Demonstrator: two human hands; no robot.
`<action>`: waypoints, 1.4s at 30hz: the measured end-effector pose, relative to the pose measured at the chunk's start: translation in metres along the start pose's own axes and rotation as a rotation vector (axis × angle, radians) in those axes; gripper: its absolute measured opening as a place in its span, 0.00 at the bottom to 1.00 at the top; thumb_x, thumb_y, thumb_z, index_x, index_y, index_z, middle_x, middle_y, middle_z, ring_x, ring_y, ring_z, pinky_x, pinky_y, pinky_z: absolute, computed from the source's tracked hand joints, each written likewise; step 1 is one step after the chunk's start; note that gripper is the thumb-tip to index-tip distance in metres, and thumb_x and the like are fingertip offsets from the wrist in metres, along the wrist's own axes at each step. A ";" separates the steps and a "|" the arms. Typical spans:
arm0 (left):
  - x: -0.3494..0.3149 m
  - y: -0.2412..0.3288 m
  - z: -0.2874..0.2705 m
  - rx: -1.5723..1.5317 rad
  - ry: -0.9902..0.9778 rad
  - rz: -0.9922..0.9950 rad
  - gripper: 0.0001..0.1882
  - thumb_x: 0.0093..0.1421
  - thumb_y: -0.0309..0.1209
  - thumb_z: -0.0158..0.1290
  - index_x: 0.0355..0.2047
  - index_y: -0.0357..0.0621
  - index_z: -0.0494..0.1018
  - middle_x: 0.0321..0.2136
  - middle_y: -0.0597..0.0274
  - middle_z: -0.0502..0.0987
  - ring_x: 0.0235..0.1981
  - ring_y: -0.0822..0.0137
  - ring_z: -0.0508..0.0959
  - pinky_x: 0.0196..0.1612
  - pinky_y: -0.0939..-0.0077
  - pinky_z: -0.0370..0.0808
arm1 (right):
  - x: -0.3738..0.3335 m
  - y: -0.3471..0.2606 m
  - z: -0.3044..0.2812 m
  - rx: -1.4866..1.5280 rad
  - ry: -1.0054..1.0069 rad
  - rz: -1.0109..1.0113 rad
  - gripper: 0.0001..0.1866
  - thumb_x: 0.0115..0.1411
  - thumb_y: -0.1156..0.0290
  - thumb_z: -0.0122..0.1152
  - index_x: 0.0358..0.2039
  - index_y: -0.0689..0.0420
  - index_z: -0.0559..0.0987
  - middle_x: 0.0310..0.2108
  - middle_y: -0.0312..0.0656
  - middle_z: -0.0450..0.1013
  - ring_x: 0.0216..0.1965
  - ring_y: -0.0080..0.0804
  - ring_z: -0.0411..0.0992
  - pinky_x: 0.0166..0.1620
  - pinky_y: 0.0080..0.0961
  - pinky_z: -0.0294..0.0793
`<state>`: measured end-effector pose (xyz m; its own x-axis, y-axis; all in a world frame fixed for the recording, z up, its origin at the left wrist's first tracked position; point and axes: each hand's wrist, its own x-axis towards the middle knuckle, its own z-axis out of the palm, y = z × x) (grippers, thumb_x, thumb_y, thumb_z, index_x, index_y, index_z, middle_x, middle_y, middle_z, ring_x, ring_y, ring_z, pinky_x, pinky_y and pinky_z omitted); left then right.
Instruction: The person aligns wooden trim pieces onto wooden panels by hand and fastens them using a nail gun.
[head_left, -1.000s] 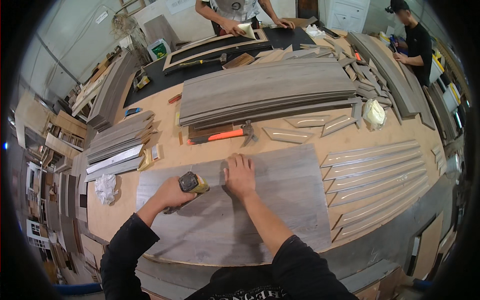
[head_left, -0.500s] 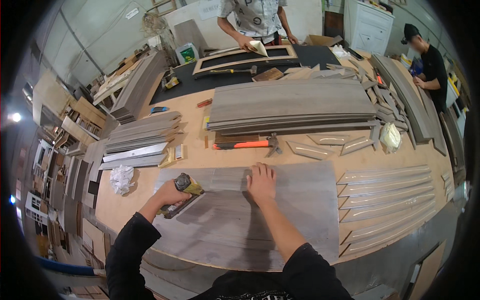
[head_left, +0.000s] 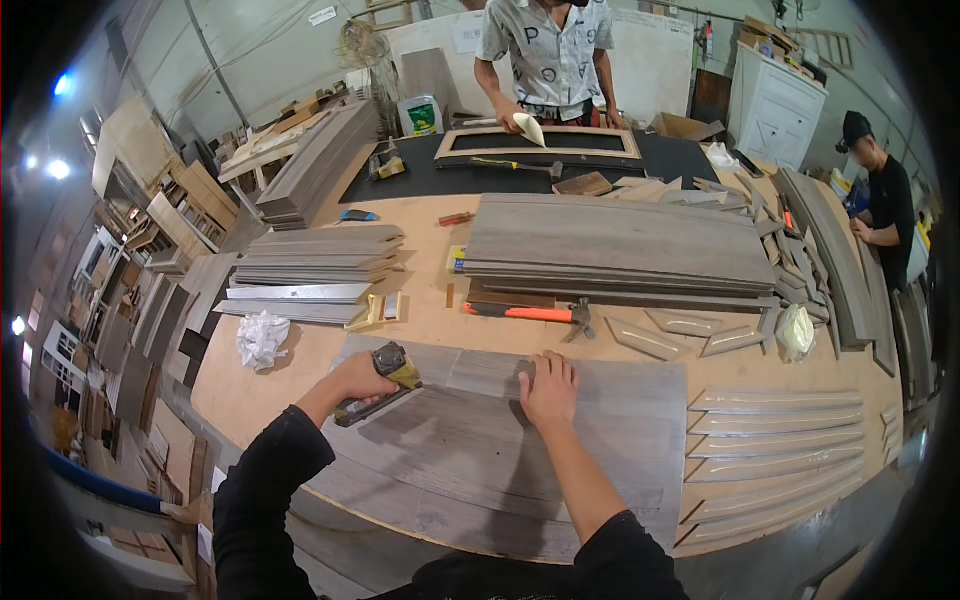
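A nail gun with a black and yellow-green body is gripped in my left hand, its fingers wrapped round the handle. It is at the far left part of a wide grey wood-grain panel; whether its nose touches the surface I cannot tell. My right hand rests open near the panel's far edge, fingers stretched forward. To the right of the panel lie several grey mitred strips with shiny lines of what looks like glue along them. A claw hammer with an orange and black handle lies beyond my hands.
Grey boards are stacked mid-table. Thinner mitred strips, crumpled white paper and a utility knife lie left. Offcuts crowd the right. Across the table, a person holds a pale bag over a wooden frame.
The view has shifted, so the table sits lower and further right. My hands keep nearly the same places on the panel. The co-worker's bag has moved left along the frame.
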<state>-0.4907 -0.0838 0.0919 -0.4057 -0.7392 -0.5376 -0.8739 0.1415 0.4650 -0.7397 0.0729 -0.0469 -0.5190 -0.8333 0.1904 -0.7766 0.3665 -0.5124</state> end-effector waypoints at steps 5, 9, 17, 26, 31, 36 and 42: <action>0.000 0.007 0.000 0.061 0.000 -0.010 0.14 0.44 0.34 0.60 0.26 0.33 0.75 0.15 0.59 0.75 0.14 0.71 0.75 0.19 0.78 0.75 | -0.002 0.000 -0.004 -0.010 -0.039 -0.025 0.23 0.55 0.57 0.56 0.49 0.53 0.68 0.53 0.40 0.62 0.58 0.39 0.56 0.60 0.43 0.52; 0.004 0.004 0.001 0.010 -0.007 -0.008 0.14 0.44 0.34 0.60 0.25 0.33 0.75 0.16 0.59 0.76 0.14 0.71 0.75 0.19 0.78 0.75 | -0.001 0.001 -0.002 -0.012 -0.009 -0.040 0.23 0.55 0.57 0.55 0.49 0.53 0.68 0.53 0.40 0.62 0.58 0.39 0.56 0.60 0.43 0.52; 0.001 0.005 -0.002 0.018 -0.002 -0.006 0.15 0.44 0.35 0.59 0.23 0.31 0.74 0.16 0.59 0.76 0.14 0.71 0.76 0.19 0.78 0.75 | -0.001 -0.001 0.000 -0.014 0.004 -0.040 0.23 0.54 0.56 0.56 0.49 0.53 0.68 0.53 0.40 0.62 0.58 0.39 0.56 0.60 0.43 0.52; 0.004 -0.017 -0.013 0.039 -0.002 -0.005 0.16 0.45 0.31 0.63 0.31 0.35 0.73 0.18 0.62 0.75 0.15 0.73 0.74 0.17 0.78 0.72 | 0.000 0.007 0.008 -0.035 0.057 -0.054 0.23 0.54 0.56 0.55 0.47 0.53 0.69 0.51 0.41 0.63 0.56 0.39 0.57 0.59 0.43 0.53; -0.026 -0.076 -0.057 -0.229 0.200 0.017 0.13 0.47 0.31 0.61 0.32 0.37 0.75 0.15 0.63 0.73 0.13 0.74 0.72 0.14 0.79 0.71 | -0.001 0.002 0.000 -0.016 0.070 -0.059 0.22 0.53 0.57 0.56 0.46 0.54 0.70 0.49 0.41 0.64 0.54 0.40 0.59 0.58 0.44 0.54; -0.030 -0.115 -0.073 -0.183 0.326 -0.049 0.14 0.46 0.29 0.60 0.33 0.35 0.75 0.14 0.64 0.73 0.12 0.74 0.72 0.13 0.79 0.71 | -0.001 0.002 0.002 -0.034 0.081 -0.079 0.21 0.53 0.58 0.56 0.45 0.54 0.70 0.49 0.42 0.65 0.54 0.40 0.60 0.57 0.43 0.54; -0.009 -0.154 -0.074 -0.248 0.298 -0.012 0.14 0.46 0.27 0.60 0.33 0.36 0.73 0.14 0.62 0.73 0.11 0.73 0.72 0.13 0.78 0.71 | -0.002 -0.002 0.002 -0.039 0.045 -0.054 0.19 0.54 0.59 0.56 0.44 0.53 0.70 0.49 0.41 0.64 0.54 0.39 0.59 0.57 0.41 0.54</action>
<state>-0.3322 -0.1475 0.0773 -0.2682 -0.9038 -0.3335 -0.7720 -0.0054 0.6356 -0.7362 0.0730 -0.0475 -0.4906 -0.8334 0.2546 -0.8167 0.3379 -0.4677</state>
